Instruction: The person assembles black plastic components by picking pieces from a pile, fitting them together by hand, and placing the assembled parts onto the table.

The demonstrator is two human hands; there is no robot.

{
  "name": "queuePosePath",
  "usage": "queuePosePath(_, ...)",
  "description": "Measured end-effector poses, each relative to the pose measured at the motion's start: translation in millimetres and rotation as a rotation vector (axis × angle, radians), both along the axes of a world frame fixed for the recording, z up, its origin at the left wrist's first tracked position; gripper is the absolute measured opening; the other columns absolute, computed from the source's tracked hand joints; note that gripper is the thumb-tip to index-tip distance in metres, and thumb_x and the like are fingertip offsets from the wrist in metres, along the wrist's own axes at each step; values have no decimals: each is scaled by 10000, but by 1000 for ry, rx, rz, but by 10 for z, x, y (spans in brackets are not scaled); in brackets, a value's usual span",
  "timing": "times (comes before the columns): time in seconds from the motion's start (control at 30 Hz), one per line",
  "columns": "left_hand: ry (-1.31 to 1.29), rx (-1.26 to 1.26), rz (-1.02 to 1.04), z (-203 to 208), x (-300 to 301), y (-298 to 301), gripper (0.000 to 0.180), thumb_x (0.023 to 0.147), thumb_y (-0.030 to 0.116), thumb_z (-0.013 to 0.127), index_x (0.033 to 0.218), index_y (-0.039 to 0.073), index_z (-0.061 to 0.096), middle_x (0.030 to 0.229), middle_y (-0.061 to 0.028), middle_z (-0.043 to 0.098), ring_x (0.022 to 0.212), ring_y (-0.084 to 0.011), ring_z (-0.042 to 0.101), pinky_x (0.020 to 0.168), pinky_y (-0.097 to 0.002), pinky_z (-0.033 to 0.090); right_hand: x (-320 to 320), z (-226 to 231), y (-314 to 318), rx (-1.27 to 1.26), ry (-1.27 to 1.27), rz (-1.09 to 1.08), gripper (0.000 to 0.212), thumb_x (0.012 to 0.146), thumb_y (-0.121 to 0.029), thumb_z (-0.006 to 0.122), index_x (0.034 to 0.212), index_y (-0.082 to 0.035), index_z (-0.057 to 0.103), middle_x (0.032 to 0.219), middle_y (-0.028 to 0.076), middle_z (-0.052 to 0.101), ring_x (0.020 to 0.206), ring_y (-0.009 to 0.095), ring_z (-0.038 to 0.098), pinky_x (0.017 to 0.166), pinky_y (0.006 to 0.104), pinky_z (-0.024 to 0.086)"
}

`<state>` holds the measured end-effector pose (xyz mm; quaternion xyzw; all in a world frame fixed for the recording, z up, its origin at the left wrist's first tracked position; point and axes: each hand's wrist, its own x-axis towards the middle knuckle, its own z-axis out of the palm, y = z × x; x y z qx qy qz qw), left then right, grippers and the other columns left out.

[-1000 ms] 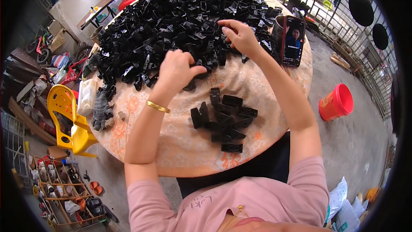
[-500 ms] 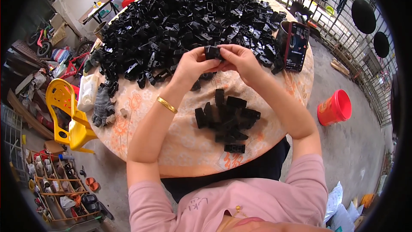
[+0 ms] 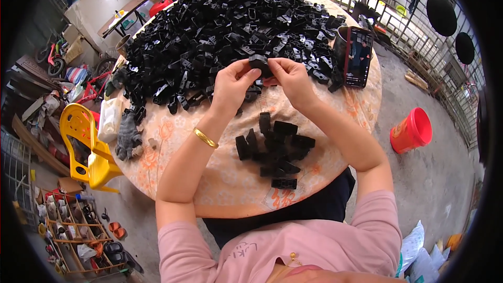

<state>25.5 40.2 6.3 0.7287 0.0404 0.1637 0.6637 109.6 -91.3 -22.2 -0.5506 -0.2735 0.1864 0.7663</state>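
Observation:
Both of my hands meet over the near edge of a big heap of black plastic parts [image 3: 225, 31]. Between them is one small black plastic part [image 3: 258, 62]. My left hand [image 3: 234, 81] pinches it from the left with thumb and fingers. From the right, the fingertips of my right hand [image 3: 290, 77] close on the same part; some of those fingers are hidden behind it. Nearer to me, below the hands, a small pile of blocky black parts [image 3: 277, 149] lies on the patterned tablecloth [image 3: 220, 188].
A phone [image 3: 359, 57] leans upright against a metal cup [image 3: 340, 42] at the table's right. On the left lie grey gloves [image 3: 127, 136] and a white packet [image 3: 110, 119]. A yellow chair [image 3: 99, 167] stands left, a red bucket [image 3: 411, 131] right.
The held part has turned slightly between my fingers, and my right fingers have shifted on it. The whole view has moved a little; the small pile looks the same.

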Motion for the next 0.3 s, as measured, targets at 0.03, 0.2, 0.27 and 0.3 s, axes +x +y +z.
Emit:
queuePosePath(0.03,-37,10,29,-31,1,3,289,826,51,609,1095,-41,560,927,-42,624,786,-70,564,722,-201,473,-25,23,10,12,-22,-35,214,893,-163,549,957,26,626,819,47,633,687,104,600,623,216,500)
queuePosePath(0.2,-103,-284,27,-102,24,-53,348,805,104,662,1104,-42,559,880,-22,620,772,-56,554,714,-192,464,-17,-33,42,-22,-474,-268,119,825,-100,627,904,-22,672,805,27,559,646,73,512,564,195,410)
queuePosePath(0.27,-110,-241,15,-114,17,-23,377,799,108,669,1126,-35,546,892,-24,619,782,-59,558,716,-189,461,-4,-71,67,-3,-491,-235,166,845,-125,608,982,-43,653,908,46,579,757,92,543,629,211,436)
queuePosePath(0.3,-96,-239,-5,-117,44,-5,398,794,109,674,1140,-31,537,901,-28,622,788,-60,561,717,-188,459,17,-105,81,27,-450,-201,201,858,-141,595,1037,-61,638,945,53,584,825,105,553,662,221,443)
